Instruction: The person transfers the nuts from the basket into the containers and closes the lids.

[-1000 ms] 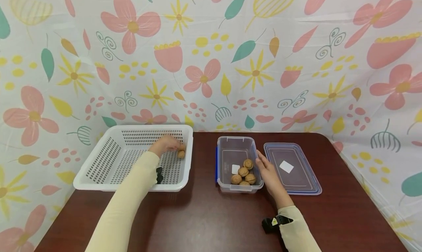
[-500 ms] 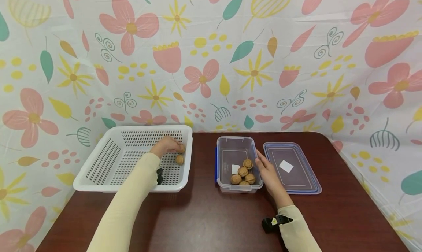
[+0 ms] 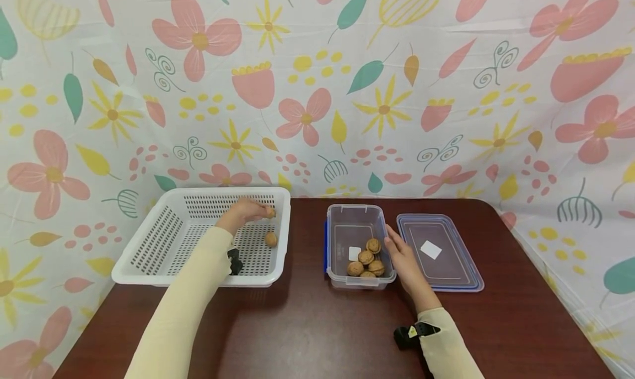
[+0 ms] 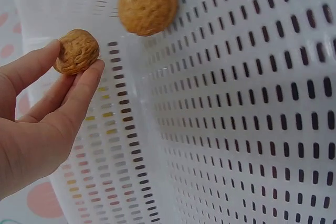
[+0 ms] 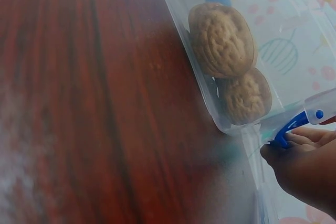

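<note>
My left hand [image 3: 246,209] pinches a walnut [image 4: 77,52] between thumb and fingertips, above the floor of the white perforated basket [image 3: 144,280]. Another walnut [image 3: 270,239] lies in the basket near its right wall. On the right, a clear plastic container [image 3: 347,225] holds several walnuts [image 3: 366,257], gathered toward its near end. My right hand [image 3: 408,266] rests against the container's right side with fingers extended. In the right wrist view that hand [image 5: 307,166] is beside a blue clip [image 5: 289,128] at the container's edge.
A clear lid [image 3: 458,263] with a blue rim and a white label lies flat to the right of the container. The dark wooden table [image 3: 307,329] runs up to a flower-patterned cloth [image 3: 307,48] behind it.
My left hand has lifted slightly up and to the left with a walnut pinched in its fingers. The other basket walnut shifted slightly earlier. My right hand stays at the container.
</note>
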Tool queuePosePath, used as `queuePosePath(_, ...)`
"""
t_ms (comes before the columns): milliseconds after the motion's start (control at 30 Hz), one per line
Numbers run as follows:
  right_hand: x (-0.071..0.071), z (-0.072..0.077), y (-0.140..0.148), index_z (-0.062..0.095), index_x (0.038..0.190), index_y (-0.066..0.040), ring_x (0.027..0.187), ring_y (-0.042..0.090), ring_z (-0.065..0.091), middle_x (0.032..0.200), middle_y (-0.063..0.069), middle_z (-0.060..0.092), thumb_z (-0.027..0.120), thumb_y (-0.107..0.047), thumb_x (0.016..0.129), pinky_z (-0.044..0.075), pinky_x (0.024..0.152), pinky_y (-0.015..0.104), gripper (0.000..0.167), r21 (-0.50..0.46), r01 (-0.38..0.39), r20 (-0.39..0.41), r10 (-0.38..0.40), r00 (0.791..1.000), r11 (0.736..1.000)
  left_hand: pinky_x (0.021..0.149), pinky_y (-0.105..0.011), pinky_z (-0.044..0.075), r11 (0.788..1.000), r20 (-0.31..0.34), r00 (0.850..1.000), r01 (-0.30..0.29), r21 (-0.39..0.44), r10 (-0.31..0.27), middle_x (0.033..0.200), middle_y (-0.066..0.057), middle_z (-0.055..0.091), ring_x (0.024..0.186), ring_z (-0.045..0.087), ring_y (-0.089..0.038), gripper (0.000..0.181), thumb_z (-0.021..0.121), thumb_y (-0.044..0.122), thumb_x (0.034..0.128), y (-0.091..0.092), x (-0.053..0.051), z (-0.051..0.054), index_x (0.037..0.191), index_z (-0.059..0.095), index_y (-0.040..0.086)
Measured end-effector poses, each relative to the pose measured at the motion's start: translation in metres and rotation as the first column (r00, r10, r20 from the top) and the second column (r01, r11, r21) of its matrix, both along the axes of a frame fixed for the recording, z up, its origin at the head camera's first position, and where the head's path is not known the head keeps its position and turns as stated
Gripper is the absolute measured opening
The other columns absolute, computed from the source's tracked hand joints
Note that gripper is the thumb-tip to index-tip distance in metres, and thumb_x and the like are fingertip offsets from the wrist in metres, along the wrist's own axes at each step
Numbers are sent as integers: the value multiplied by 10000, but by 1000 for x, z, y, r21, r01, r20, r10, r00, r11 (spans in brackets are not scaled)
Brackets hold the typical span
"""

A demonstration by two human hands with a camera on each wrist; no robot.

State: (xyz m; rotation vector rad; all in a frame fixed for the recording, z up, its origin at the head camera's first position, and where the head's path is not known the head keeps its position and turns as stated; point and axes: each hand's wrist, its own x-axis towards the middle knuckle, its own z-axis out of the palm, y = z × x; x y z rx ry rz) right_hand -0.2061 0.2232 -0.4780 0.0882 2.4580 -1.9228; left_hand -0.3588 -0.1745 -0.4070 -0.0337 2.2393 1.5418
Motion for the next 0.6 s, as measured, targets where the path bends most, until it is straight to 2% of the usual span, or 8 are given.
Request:
queuePosePath(67, 0, 0, 0, 178, 1547, -99, 1439, 376, 142, 1589, 159, 147, 316, -277, 1069, 155, 1150, 543, 528, 8, -1, -9, 1, 1000, 1000, 1006, -371, 453, 995, 1, 997, -83, 47, 83, 1205, -197, 618, 1122, 584, -294, 404, 718, -16, 835, 7, 13, 4, 1208, 586, -96)
queuePosePath(167, 0, -1, -1, 182, 1548, -108, 1438, 376, 147, 1588, 156, 154, 324, -298, 1067, 164, 1146, 549, 536, 18, -1, -15, 2, 1000, 1000, 1048, -399, 411, 984, -10, 991, -131, 119, 133, 1315, -262, 517, 1196, 530, -333, 436, 637, -56, 885, 10, 19, 8, 1290, 499, -141)
queuePosePath(233, 0, -1, -1, 180, 1548, -110, 1438, 381, 145, 1588, 160, 151, 327, -308, 1066, 165, 1143, 556, 542, 23, -4, -19, 5, 1000, 1000, 1049, -383, 412, 979, 7, 990, -137, 149, 137, 1352, -273, 474, 1220, 512, -333, 460, 610, -53, 906, 10, 19, 12, 1330, 458, -145)
queuePosePath(367, 1, 0, -2, 189, 1544, -92, 1439, 372, 147, 1585, 160, 163, 330, -286, 1067, 165, 1148, 544, 534, 24, -4, -34, 5, 999, 1000, 1068, -366, 390, 977, 35, 990, -140, 159, 136, 1388, -245, 462, 1276, 482, -308, 481, 602, 15, 936, 10, 18, 20, 1377, 440, -94)
queuePosePath(600, 2, 3, -2, 183, 1543, -82, 1443, 359, 139, 1587, 150, 163, 320, -275, 1069, 146, 1157, 526, 530, 11, -2, -39, 2, 999, 1000, 1116, -367, 322, 976, 30, 994, -109, 190, 106, 1464, -190, 408, 1345, 408, -277, 529, 579, 87, 968, 15, 21, 35, 1445, 381, -29)
